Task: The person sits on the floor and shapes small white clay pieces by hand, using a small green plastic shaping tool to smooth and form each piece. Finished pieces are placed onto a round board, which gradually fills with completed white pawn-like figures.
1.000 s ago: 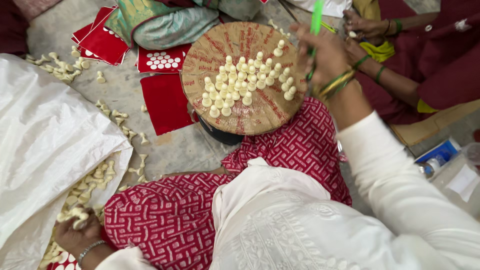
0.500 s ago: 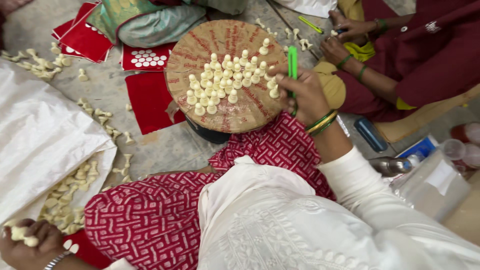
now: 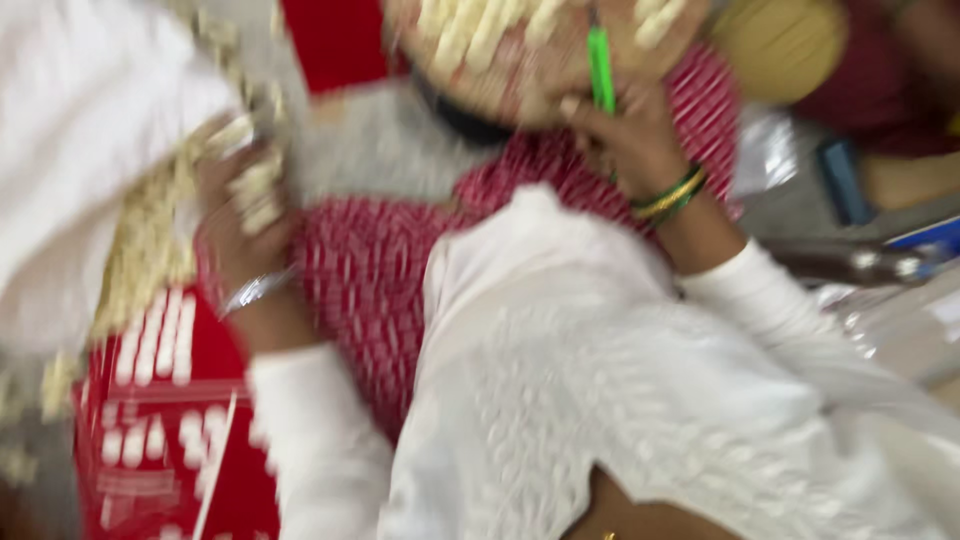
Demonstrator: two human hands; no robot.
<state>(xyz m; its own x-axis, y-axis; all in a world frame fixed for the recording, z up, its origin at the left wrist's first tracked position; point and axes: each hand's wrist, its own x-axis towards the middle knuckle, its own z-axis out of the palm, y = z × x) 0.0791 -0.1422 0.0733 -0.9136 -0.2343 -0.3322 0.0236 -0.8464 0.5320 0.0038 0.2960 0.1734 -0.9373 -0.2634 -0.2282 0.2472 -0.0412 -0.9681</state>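
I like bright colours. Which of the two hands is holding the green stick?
The right hand, the one with green and gold bangles, holds the green stick. The left hand holds small cream pieces instead.

I count two hands of my own: my left hand (image 3: 240, 215) and my right hand (image 3: 625, 140). I see one green stick (image 3: 600, 68), one round woven tray (image 3: 540, 50) and one white sack (image 3: 80, 150). The small cream pieces (image 3: 145, 250) are too blurred for me to count, on the tray and beside the sack alike. One red packet (image 3: 160, 420) lies at lower left.
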